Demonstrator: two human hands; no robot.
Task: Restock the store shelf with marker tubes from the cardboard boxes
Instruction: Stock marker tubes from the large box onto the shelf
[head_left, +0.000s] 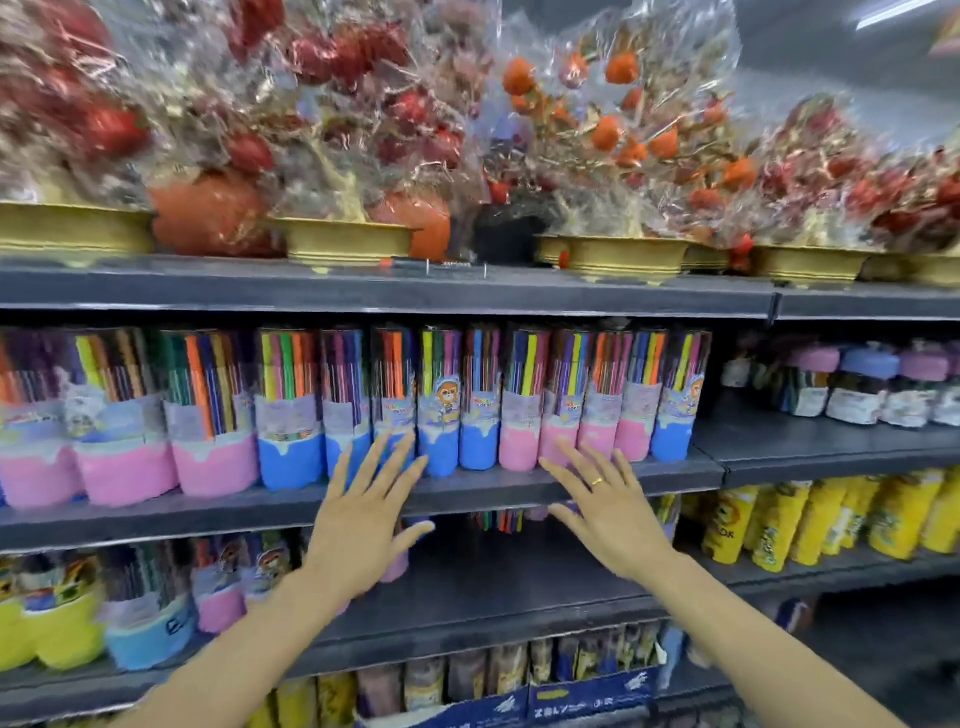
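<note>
My left hand (363, 525) and right hand (613, 514), both spread flat and grasping nothing, reach the shelf edge (208, 512); the marker tubes (441, 400) stand upright just beyond, fingertips of both equally near.

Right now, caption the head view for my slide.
Both open hands, left and right, reach toward upright pink- and blue-based clear marker tubes on the dark shelf.
</note>
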